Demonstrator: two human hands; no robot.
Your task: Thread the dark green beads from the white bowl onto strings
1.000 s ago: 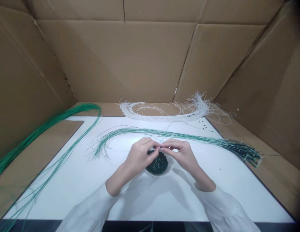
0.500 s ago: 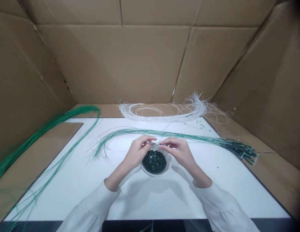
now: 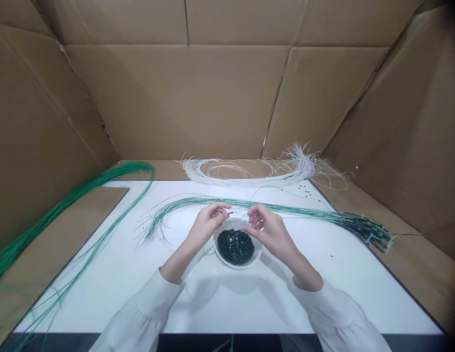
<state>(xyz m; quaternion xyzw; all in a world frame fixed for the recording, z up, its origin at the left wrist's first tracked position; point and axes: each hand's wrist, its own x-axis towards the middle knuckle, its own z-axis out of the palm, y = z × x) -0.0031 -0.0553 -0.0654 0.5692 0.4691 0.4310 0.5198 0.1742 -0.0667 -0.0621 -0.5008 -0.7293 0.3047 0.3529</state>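
Note:
Small dark beads on a thin strand (image 3: 230, 213) stick out from the pinched fingertips of my left hand (image 3: 208, 222). This hand is at the upper left rim of a white bowl (image 3: 237, 223). Inside the bowl lies a heap of shiny dark green beads (image 3: 236, 247). My right hand (image 3: 267, 225) hovers over the bowl's upper right rim, its thumb and index finger apart. I see nothing held in it, though the inner fingers are curled and partly hidden.
Behind my hands a bundle of green strands (image 3: 286, 208) stretches across the white board (image 3: 139, 283), with dark beaded ends (image 3: 370, 232) at the right. White strands (image 3: 245, 181) lie at the back, green strands (image 3: 66, 205) at the left. Loose beads (image 3: 306, 191) are scattered behind. Cardboard walls (image 3: 227, 98) surround everything.
My right hand has drawn slightly away from the left, its thumb and index finger parting. My left hand has moved a little left, keeping its pinch on the strand.

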